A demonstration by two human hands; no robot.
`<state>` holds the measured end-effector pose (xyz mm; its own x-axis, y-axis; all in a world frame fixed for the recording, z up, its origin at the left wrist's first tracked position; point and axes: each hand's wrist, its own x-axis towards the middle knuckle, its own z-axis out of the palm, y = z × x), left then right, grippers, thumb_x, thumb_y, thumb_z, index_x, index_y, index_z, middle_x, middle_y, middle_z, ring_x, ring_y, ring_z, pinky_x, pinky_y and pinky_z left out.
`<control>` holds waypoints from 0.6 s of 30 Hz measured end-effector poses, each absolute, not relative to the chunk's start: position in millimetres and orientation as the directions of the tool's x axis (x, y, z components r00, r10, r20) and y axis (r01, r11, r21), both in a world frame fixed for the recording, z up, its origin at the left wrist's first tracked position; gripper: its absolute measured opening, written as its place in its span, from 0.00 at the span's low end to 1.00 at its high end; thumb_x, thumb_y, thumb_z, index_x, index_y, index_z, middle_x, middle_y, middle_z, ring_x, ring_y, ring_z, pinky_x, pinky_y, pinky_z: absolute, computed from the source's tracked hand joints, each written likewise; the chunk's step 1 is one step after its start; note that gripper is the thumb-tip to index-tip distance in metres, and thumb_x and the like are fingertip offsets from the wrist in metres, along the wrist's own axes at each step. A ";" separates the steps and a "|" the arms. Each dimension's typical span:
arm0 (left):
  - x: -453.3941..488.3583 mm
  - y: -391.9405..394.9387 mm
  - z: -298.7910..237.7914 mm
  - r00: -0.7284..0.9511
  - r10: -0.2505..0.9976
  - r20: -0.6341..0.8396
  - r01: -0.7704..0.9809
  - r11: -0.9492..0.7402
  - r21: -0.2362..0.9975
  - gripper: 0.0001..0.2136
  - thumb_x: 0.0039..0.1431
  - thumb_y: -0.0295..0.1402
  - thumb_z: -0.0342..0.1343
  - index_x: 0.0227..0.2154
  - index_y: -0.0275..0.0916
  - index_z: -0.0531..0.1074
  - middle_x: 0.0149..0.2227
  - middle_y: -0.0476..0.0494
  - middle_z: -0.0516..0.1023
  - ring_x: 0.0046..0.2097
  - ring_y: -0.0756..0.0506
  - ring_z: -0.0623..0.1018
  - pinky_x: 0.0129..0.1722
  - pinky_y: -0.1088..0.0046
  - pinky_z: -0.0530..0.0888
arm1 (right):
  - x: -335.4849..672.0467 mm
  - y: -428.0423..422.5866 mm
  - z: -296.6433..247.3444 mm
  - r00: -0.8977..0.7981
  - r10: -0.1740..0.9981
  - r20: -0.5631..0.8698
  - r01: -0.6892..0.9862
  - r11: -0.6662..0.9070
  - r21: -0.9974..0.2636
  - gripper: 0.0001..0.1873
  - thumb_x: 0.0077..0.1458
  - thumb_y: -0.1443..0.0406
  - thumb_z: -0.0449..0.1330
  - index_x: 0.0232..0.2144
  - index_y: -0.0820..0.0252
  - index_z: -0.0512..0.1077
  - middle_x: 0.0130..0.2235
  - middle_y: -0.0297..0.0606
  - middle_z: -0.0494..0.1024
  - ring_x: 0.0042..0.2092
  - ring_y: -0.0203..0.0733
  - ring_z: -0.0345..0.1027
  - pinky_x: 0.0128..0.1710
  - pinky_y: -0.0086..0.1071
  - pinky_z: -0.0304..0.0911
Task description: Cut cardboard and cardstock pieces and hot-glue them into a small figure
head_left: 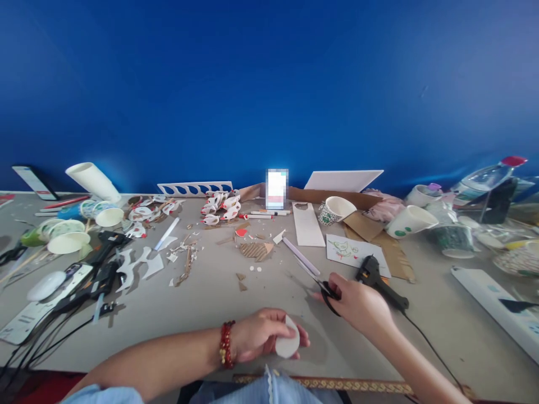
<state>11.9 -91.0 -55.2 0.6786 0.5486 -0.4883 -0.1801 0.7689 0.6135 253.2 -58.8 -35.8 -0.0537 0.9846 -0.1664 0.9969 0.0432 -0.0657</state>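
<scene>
My left hand (263, 334) rests near the table's front edge, fingers closed on a small white rounded paper piece (288, 339). A red bead bracelet (226, 344) sits on that wrist. My right hand (357, 303) lies to the right of it, fingers closed on the black handles of a pair of scissors (315, 279) whose blades point up and left along the table. A black glue gun (379, 280) lies just beyond my right hand, its cord trailing to the right.
A grey table (202, 303) is strewn with cardboard scraps (255, 251), white cut-outs (138, 266), paper cups (410, 220), markers and a drawn card (351, 251). A phone (277, 189) leans against the blue wall. Black cables (63, 314) lie at left, a white power strip (497, 306) at right.
</scene>
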 end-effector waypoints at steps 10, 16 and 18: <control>39.6 -27.1 -49.7 0.530 0.755 -0.385 -0.384 0.619 0.685 0.03 0.54 0.28 0.58 0.29 0.35 0.69 0.39 0.38 0.79 0.44 0.43 0.78 0.40 0.66 0.77 | 264.8 -63.2 -22.5 -0.009 1.000 0.009 0.979 0.011 -0.204 0.16 0.57 0.50 0.53 0.26 0.53 0.63 0.22 0.32 0.74 0.24 0.42 0.69 0.22 0.28 0.48; 63.0 -37.7 -62.5 0.705 0.558 -0.438 -0.172 0.734 0.657 0.06 0.50 0.30 0.60 0.28 0.32 0.71 0.35 0.37 0.78 0.39 0.43 0.79 0.40 0.63 0.76 | 263.6 -59.0 -20.2 0.047 0.998 0.031 0.960 -0.037 -0.276 0.13 0.53 0.53 0.57 0.29 0.52 0.60 0.27 0.31 0.77 0.27 0.42 0.71 0.23 0.28 0.52; 55.0 -14.1 -57.4 0.515 0.773 -0.370 -0.265 0.555 0.788 0.06 0.52 0.31 0.59 0.27 0.35 0.68 0.35 0.41 0.77 0.38 0.47 0.78 0.40 0.67 0.75 | 261.7 -60.2 -22.7 0.041 0.999 0.015 0.960 -0.035 -0.278 0.13 0.54 0.53 0.57 0.29 0.53 0.60 0.27 0.31 0.77 0.28 0.42 0.71 0.24 0.28 0.53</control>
<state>55.0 -14.1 -57.4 0.5153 0.7728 -0.3704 -0.2654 0.5549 0.7885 261.7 -60.2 -22.7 0.0410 0.9990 0.0154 0.9598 -0.0351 -0.2785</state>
